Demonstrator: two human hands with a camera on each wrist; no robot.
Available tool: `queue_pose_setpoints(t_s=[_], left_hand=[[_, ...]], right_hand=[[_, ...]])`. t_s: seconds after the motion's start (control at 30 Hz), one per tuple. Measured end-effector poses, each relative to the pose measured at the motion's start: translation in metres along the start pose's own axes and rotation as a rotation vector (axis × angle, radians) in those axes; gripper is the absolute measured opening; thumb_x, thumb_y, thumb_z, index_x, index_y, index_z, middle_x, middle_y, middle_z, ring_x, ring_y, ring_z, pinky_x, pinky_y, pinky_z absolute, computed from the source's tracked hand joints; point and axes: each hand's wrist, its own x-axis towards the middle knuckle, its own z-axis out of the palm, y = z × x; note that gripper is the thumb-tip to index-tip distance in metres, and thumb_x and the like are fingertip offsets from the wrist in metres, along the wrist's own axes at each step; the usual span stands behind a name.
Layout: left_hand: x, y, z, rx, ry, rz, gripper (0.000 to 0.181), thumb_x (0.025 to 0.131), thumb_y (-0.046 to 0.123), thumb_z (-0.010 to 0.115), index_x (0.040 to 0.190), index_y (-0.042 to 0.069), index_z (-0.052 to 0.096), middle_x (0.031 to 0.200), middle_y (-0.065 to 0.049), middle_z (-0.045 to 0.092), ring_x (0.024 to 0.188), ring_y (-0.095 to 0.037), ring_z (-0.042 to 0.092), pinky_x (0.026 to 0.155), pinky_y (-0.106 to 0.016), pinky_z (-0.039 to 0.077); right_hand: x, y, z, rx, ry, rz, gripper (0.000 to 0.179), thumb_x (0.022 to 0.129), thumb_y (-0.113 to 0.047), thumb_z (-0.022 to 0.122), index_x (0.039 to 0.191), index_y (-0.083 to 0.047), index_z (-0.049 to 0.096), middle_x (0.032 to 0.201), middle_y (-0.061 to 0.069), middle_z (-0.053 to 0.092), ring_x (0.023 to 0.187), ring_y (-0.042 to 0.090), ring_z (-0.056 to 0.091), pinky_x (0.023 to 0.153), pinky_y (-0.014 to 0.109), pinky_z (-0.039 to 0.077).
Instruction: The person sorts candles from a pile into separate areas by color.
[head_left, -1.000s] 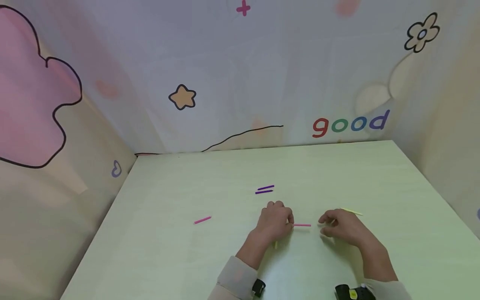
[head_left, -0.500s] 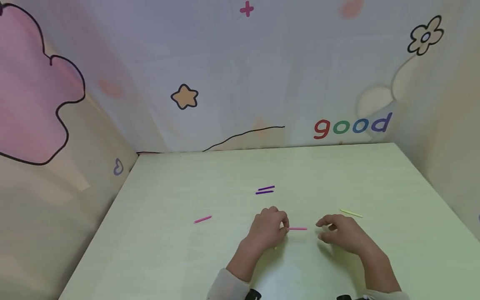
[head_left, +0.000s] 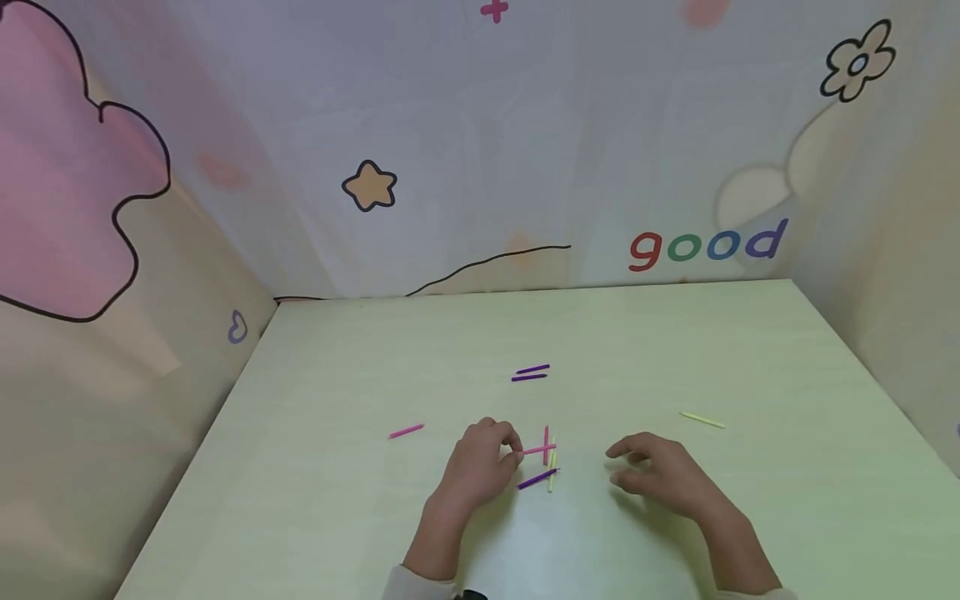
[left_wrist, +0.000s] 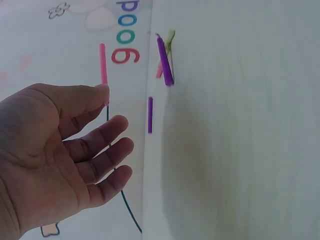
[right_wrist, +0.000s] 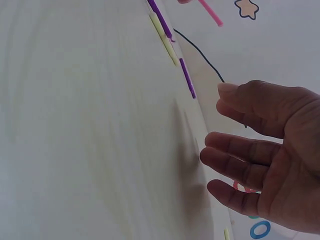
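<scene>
Pink stick (head_left: 538,450) in the left hand (head_left: 476,467): the grip is clamped on one end of it, thumb and forefinger together, the remaining fingers loosely bent. It is held up off the surface (head_left: 337,517), and in the head view its free end passes over a second pink stick (head_left: 546,435), which points away from the person. Just nearer, a yellow stick (head_left: 551,485) lies with one end of a purple stick (head_left: 534,480) across it.

To the right of this group is the right hand (head_left: 656,473), its grip apart, with thumb and fingertips separated. Farther back lie two purple sticks (head_left: 529,378), side by side. Well apart are a third pink stick (head_left: 407,431) on the left and another yellow stick (head_left: 702,420) on the right.
</scene>
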Motion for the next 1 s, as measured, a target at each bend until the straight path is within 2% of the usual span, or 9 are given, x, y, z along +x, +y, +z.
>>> queue_pose_setpoints(t_s=[0.3,0.57,0.77,1.0], left_hand=[[-0.009,-0.028,-0.012,-0.057,0.061,-0.036,0.003,0.082,0.009,0.066,0.084,0.008,0.064,0.085,-0.002,0.055,0.083,-0.021,0.052,0.076,-0.038,0.043],[-0.015,-0.046,-0.019,-0.113,0.084,-0.124,0.005,0.082,0.006,0.066,0.083,0.010,0.063,0.085,-0.002,0.054,0.082,-0.020,0.052,0.075,-0.037,0.043],[-0.022,-0.057,-0.029,-0.118,0.123,-0.154,0.004,0.081,0.006,0.067,0.082,0.009,0.063,0.085,-0.002,0.055,0.079,-0.020,0.050,0.071,-0.036,0.042],[-0.029,-0.072,-0.039,-0.142,0.158,-0.229,0.005,0.081,0.006,0.066,0.082,0.011,0.064,0.092,-0.003,0.058,0.084,-0.022,0.052,0.072,-0.037,0.042]], right_hand=[[0.013,-0.005,0.015,0.017,-0.041,-0.123,0.024,0.080,-0.018,0.072,0.102,-0.011,0.066,0.103,0.001,0.062,0.094,0.027,0.057,0.079,0.044,0.044],[0.025,-0.010,0.028,0.001,-0.082,-0.172,0.024,0.079,-0.016,0.072,0.102,-0.010,0.066,0.100,-0.003,0.061,0.091,0.024,0.057,0.077,0.039,0.045],[0.032,-0.014,0.035,0.033,-0.117,-0.215,0.025,0.078,-0.013,0.072,0.102,-0.006,0.067,0.096,0.001,0.061,0.084,0.021,0.055,0.071,0.032,0.045],[0.039,-0.015,0.042,0.024,-0.126,-0.214,0.026,0.075,-0.009,0.072,0.100,-0.008,0.068,0.088,-0.001,0.055,0.076,0.014,0.048,0.067,0.027,0.041]])
